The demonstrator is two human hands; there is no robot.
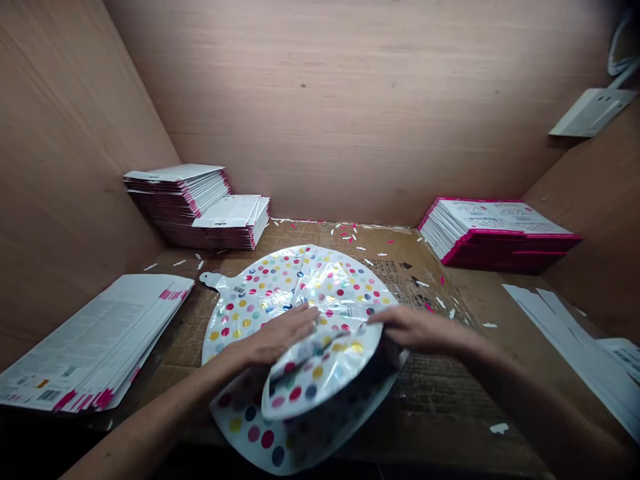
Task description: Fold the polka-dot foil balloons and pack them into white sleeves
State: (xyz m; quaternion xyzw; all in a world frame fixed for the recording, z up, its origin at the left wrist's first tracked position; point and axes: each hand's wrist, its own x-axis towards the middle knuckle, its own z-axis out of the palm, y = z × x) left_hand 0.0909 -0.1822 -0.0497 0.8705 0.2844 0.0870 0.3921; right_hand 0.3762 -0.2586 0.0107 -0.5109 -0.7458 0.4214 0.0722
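A flat, round white foil balloon (265,280) with coloured dots lies in front of me, its small tab pointing to the upper left. Over its near half is a folded, raised portion of the same dotted foil (320,380); whether it belongs to this balloon or to a second one I cannot tell. My left hand (285,333) rests flat on the foil with its fingers stretched out, left of the fold. At the fold's upper right edge, my right hand (410,327), slightly blurred, has its fingers closed on the foil.
Stacked white-and-pink card sleeves (200,207) stand at the back left, more packages (500,230) at the back right. Printed sheets (95,340) lie left, white strips (570,353) right. Paper scraps litter the cardboard surface (430,380). Wooden panels (350,113) enclose it.
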